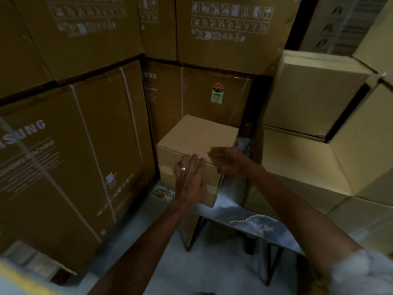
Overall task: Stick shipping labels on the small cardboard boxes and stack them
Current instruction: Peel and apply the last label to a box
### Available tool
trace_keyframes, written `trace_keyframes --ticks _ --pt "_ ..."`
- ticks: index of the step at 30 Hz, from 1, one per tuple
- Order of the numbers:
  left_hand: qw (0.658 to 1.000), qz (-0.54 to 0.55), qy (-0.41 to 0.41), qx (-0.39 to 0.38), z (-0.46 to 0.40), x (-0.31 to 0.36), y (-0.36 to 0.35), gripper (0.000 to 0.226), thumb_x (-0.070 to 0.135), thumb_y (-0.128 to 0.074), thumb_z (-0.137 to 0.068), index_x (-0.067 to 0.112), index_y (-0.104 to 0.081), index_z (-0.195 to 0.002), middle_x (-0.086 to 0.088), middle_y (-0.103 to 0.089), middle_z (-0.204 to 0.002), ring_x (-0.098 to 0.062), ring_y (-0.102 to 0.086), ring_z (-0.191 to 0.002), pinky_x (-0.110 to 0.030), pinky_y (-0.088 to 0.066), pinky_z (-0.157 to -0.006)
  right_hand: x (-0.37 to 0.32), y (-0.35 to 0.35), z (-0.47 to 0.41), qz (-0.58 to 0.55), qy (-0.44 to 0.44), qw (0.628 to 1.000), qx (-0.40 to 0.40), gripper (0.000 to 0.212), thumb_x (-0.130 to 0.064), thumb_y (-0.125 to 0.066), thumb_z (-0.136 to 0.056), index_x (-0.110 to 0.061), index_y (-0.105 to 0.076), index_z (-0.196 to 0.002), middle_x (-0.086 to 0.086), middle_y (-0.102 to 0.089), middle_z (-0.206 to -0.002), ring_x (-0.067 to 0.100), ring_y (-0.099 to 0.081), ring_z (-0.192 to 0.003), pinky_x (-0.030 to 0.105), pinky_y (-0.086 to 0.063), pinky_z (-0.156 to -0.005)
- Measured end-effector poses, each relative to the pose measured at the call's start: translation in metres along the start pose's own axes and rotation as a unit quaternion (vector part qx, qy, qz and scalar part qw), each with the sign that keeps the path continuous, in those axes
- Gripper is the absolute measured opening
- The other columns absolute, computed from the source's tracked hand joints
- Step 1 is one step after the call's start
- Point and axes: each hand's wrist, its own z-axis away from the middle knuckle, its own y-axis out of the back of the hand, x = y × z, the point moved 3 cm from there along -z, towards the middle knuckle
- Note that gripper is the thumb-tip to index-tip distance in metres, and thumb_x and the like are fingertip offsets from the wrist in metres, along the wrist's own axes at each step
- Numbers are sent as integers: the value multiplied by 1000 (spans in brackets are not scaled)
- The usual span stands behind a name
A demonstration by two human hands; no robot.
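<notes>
While the small cardboard box point(196, 154) sits at the left end of a narrow table point(253, 222), both hands lie on it. The left hand point(190, 179) lies flat against its near face, fingers straight and together (a ring on one), tips reaching the top edge. The right hand point(228, 160) rests over the near right corner, fingers extended across the top. Large cartons point(70, 162) stand close on the left and behind; pale stacked boxes point(306, 158) crowd the right. Open floor point(161, 241) lies only on the near side.
</notes>
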Motion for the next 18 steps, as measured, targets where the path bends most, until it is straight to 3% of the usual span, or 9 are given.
trace_keyframes --ticks 2,4,6,8,12,15,18 --pt "1000 1 -18 22 -13 -11 11 68 35 -44 -88 22 -39 -154 -10 -34 -161 -34 -21 -151 -53 -13 -123 -8 -1 2 44 -8 999 -5 70 4 -73 -84 -1 -44 -147 19 -46 -151 35 -43 -140 29 -36 -108" --pt "999 -12 -23 27 -31 -39 24 70 40 -41 -89 20 -35 -157 -12 -30 -163 -36 -20 -151 -54 -19 -122 -20 -8 0 123 -8 992 6 73 -16 -79 -81 -12 -47 -146 14 -47 -145 34 -46 -134 37 -41 -107" --pt "997 -62 -29 -27 -46 -72 35 82 44 -51 -89 21 -19 -162 -12 -14 -168 -37 -10 -154 -52 -14 -124 -30 -26 -8 166 -3 986 34 81 -33 -79 -78 -19 -40 -147 14 -42 -144 36 -43 -132 43 -40 -106" --pt "989 -110 -23 -98 -56 -100 39 105 40 -70 -84 25 -2 -163 -10 2 -170 -34 2 -156 -48 -8 -125 -38 -50 -16 217 -10 974 64 88 -41 -73 -84 -22 -25 -155 16 -30 -153 39 -31 -139 53 -30 -113" --pt "983 -150 -17 -106 -50 -112 35 121 41 -79 -74 30 2 -162 -5 4 -170 -32 5 -156 -54 -4 -123 -47 -78 -19 236 -46 964 114 85 -28 -60 -94 -23 -9 -162 21 -12 -164 45 -11 -150 66 -8 -120" --pt "987 -135 1 -83 -42 -108 31 123 44 -82 -68 28 -5 -162 -7 -4 -170 -35 -1 -156 -59 -12 -121 -40 -76 -17 250 -20 961 117 92 -17 -63 -89 -24 -9 -163 20 -13 -165 44 -11 -152 62 -7 -121" --pt "987 -138 36 -73 -29 -101 25 123 49 -78 -66 32 -4 -162 -5 -3 -170 -35 -3 -155 -61 -19 -117 -22 -71 -17 264 24 958 110 89 -18 -63 -90 -28 -12 -163 17 -17 -166 42 -16 -152 58 -12 -121"
